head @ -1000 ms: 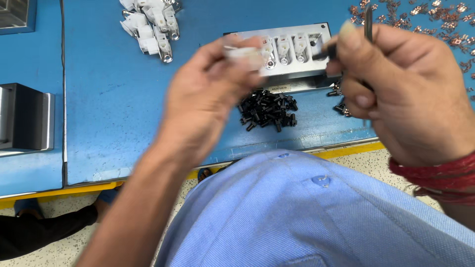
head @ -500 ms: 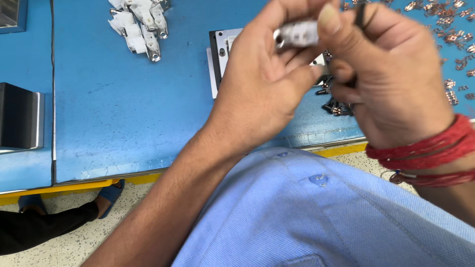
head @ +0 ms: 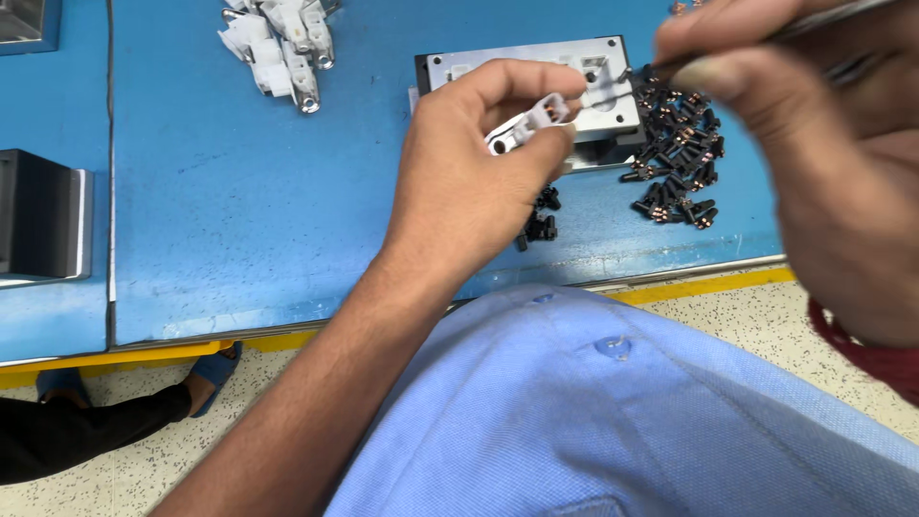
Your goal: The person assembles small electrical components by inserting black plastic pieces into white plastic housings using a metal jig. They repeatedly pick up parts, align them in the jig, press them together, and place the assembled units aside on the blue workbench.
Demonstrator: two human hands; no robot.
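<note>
Blue covers the whole surface (head: 287,211), and the grey metal fixture block (head: 536,72) lying on it toward the far edge serves as the landmark for everything else. Well to the left of the block, at the surface's left margin, stands a dark box with a metal rim (head: 43,225); also left of the block, near the far edge, lies a heap of white plastic housings (head: 282,43). Just right of the block and spilling toward the near edge sits a scatter of small black screws (head: 680,163), with a few more just nearside of the block, partly hidden by the hand. The left hand (head: 469,182) hovers over the block's near edge, its thumb and fingers clamped on a single white plastic housing (head: 526,124), whose long axis runs slanted, rising from lower left to upper right toward the block's right end. The right hand (head: 814,153), blurred and close to the camera, is above and right of the block, its grip pinched together on a thin metal tool (head: 756,43) whose tip points left toward the block's right corner. The held housing lies left of and below that tip, near but apart from it, so the left hand is the one on the housing.
</note>
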